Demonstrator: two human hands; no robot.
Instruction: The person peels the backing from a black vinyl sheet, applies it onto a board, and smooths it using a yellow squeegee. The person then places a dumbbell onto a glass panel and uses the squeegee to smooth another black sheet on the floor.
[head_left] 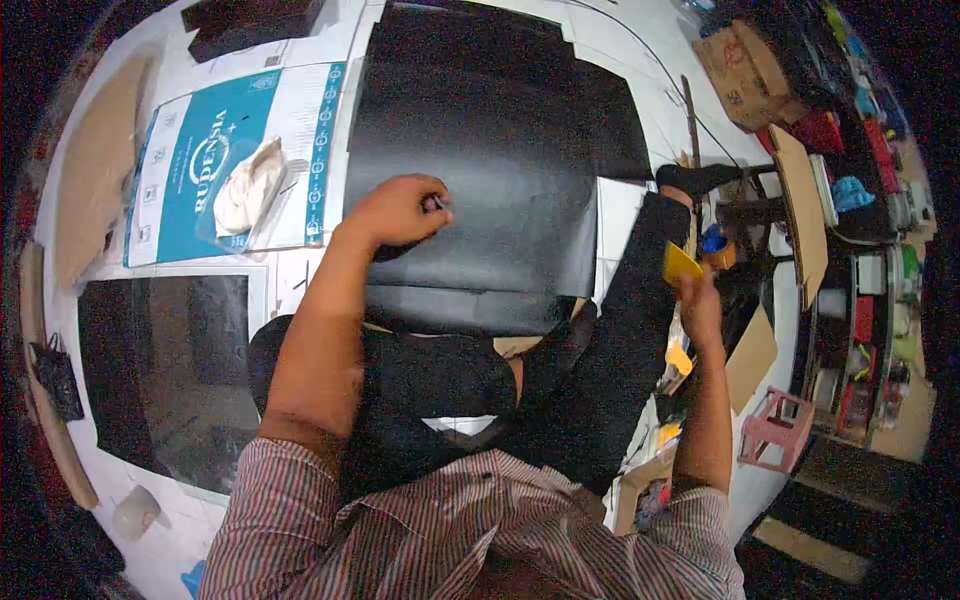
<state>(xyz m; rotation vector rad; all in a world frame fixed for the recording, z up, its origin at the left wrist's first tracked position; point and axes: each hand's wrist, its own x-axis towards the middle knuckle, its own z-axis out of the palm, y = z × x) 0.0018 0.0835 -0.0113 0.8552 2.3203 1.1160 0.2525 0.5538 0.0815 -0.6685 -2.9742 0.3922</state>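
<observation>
Lying beneath the left hand [395,212] is one black sheet [480,240], with one white cloth [250,190] left of that hand's fingers. Those fingers curl inward, but whether they close on anything cannot be told; the right hand [702,300] has its fingers clamped on one yellow flat piece [682,264]. The left palm is hidden.

a workshop, it seems, from the crowded shelves [887,310], flattened blue carton [235,122] and big black sheet [480,130].
</observation>
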